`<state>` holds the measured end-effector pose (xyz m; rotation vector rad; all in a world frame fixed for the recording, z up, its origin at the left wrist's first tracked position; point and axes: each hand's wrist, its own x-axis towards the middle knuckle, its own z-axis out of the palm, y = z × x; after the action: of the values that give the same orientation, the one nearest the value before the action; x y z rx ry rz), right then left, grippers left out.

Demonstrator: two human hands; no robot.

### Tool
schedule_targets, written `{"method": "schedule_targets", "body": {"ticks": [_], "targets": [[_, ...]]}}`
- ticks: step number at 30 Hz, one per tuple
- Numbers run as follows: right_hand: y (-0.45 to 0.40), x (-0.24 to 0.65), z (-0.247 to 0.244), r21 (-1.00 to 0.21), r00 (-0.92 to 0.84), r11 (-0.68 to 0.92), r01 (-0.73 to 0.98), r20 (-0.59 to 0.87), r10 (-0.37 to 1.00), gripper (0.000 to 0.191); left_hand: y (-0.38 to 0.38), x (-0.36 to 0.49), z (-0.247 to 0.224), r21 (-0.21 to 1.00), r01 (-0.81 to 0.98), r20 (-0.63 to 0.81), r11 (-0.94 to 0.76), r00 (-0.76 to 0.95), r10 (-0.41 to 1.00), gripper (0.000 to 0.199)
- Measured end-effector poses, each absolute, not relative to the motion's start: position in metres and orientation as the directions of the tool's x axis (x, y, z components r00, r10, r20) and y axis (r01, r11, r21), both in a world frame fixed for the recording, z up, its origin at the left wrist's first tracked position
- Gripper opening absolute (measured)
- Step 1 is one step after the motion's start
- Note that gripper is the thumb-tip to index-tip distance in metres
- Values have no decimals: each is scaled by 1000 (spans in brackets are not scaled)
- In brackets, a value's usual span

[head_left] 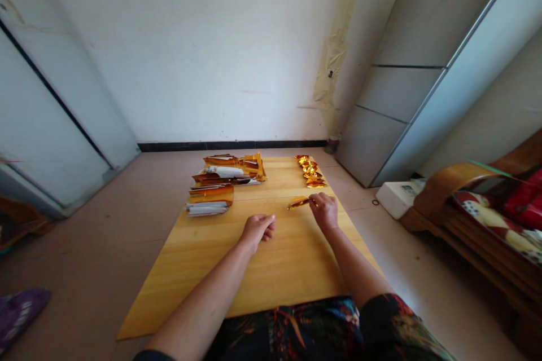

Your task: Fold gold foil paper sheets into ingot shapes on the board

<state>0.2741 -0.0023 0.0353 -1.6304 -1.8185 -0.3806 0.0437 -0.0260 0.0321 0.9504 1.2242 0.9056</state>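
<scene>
Flat amber-and-white packaging (218, 196) lay in piles on the desk (182, 259), beyond and to the left of the left hand (256, 229). That hand was half-curled above the wood; whether its thumb and fingers met could not be told. A gold foil packet (297, 203) pointed leftward from the right hand (325, 211), whose fingertips were clamped on its near end. Just beyond that hand, more gold foil packets (310, 167) formed a row; a white box (397, 199) sat on the floor to its right.

Two hands (258, 229) (325, 213); one held gold packet (297, 203); one row of gold packets (310, 168); one table (292, 265); one refrigerator (393, 39)
</scene>
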Motion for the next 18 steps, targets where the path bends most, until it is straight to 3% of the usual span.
{"method": "schedule_targets", "body": {"ticks": [7,12,18], "targets": [[29,341,20,-170,183,-103,980,569,802,21,-19,38,31,943,-68,-316,326,121,941,32],[42,349,17,-150,245,-198,969,435,867,21,-16,39,30,939,-59,-329,338,124,936,30],[55,353,15,-137,296,-263,955,395,870,24,-15,38,30,936,-51,-339,349,137,931,28]]}}
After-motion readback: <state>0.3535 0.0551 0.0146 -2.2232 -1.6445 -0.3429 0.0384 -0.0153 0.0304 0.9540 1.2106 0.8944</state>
